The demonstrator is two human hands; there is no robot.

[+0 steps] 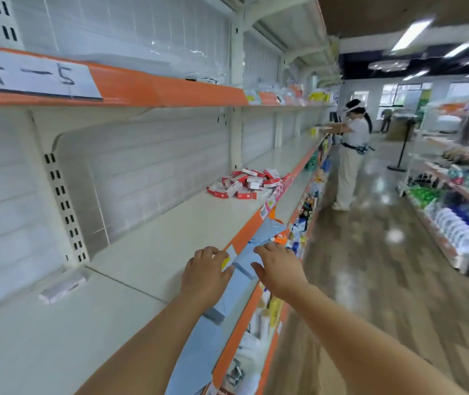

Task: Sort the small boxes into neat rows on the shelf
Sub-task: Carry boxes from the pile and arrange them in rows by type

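A jumbled pile of small red-and-white boxes (247, 183) lies on the cream shelf (153, 252), some way ahead of my hands near the orange front edge. My left hand (206, 273) is stretched out over the shelf's front edge with its fingers loosely curled and holding nothing. My right hand (280, 266) reaches forward beside it, fingers relaxed, touching a pale blue sheet (244, 263) that hangs along the shelf edge. Both hands are well short of the boxes.
An upper shelf (142, 86) with an orange edge carries a paper label reading 4-5 (30, 72). Lower shelves (267, 315) hold packed goods. Another person (351, 155) stands farther down the wooden-floored aisle. A stocked rack (456, 201) lines the right side.
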